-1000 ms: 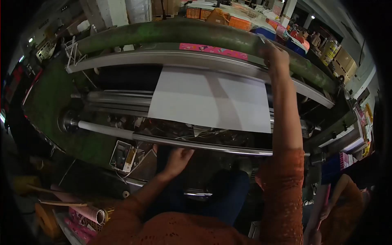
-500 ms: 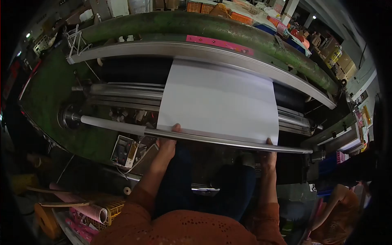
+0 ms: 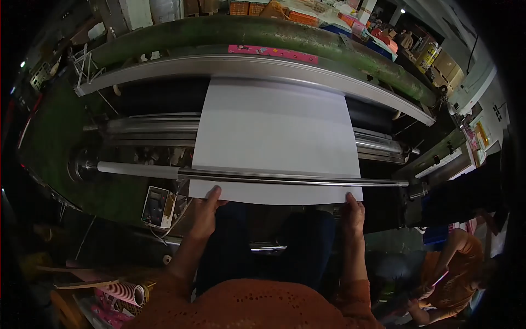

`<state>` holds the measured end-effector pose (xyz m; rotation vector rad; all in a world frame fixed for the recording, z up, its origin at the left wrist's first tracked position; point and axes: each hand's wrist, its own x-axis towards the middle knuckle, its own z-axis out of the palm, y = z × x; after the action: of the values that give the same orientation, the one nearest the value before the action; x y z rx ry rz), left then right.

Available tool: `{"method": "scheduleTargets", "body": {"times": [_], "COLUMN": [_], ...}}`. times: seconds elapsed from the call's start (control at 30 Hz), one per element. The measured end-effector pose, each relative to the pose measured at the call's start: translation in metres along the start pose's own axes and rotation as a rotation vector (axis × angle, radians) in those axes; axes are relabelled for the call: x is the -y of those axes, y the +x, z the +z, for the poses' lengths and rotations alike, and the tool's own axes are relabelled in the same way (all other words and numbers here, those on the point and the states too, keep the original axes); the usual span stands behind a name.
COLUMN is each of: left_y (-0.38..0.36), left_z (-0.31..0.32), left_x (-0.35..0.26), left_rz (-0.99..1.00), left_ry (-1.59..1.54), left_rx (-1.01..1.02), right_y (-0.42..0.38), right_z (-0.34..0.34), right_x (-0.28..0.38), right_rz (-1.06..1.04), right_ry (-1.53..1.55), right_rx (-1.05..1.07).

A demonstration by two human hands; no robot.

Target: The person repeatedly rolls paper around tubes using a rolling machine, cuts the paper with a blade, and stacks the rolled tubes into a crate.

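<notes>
A wide white sheet (image 3: pixel 274 131) comes down from under a metal bar (image 3: pixel 263 67) on the machine. It passes beneath a thin steel shaft (image 3: pixel 307 180), and its front edge shows on my side of the shaft. My left hand (image 3: pixel 207 210) pinches the left front corner, thumb on top. At the right front corner, my right hand (image 3: pixel 354 213) pinches the sheet the same way, fingers underneath and partly hidden. On the shaft's left part sits a white sleeve (image 3: pixel 137 169), beside a round metal flange (image 3: pixel 82 165).
A long green roller (image 3: pixel 219 34) spans the back. An open box of electrical parts (image 3: pixel 159 205) stands left of my left hand. At lower left lies a roll of pink striped material (image 3: pixel 129 291). Another person (image 3: pixel 452 274) in orange is at lower right, holding a phone-like object.
Both hands have moved from the shaft to just in front of it. The sheet's front edge, earlier behind the shaft, now extends under it towards me. The view has shifted slightly.
</notes>
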<state>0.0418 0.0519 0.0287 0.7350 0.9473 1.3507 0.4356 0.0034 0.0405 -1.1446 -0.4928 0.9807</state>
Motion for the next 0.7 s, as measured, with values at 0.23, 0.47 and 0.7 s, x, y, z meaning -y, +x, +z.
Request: {"method": "scheduleTargets", "body": {"times": [0.23, 0.47, 0.7], "left_y": [-0.024, -0.014, 0.014], "left_z": [0.030, 0.043, 0.084], "left_x": [-0.049, -0.056, -0.015], "left_rz": [-0.024, 0.008, 1.046], "left_ry": [-0.082, -0.116, 1.309], "left_rx": [-0.069, -0.074, 0.352], "right_y": [-0.054, -0.002, 0.068], "right_z": [0.037, 0.101, 0.105], "right_x": [0.077, 0.117, 0.101], "right_rz": [-0.644, -1.065, -0.573], "right_ry": [-0.951, -1.549, -1.608], "right_rx": [-0.080, 0.250, 0.512]}}
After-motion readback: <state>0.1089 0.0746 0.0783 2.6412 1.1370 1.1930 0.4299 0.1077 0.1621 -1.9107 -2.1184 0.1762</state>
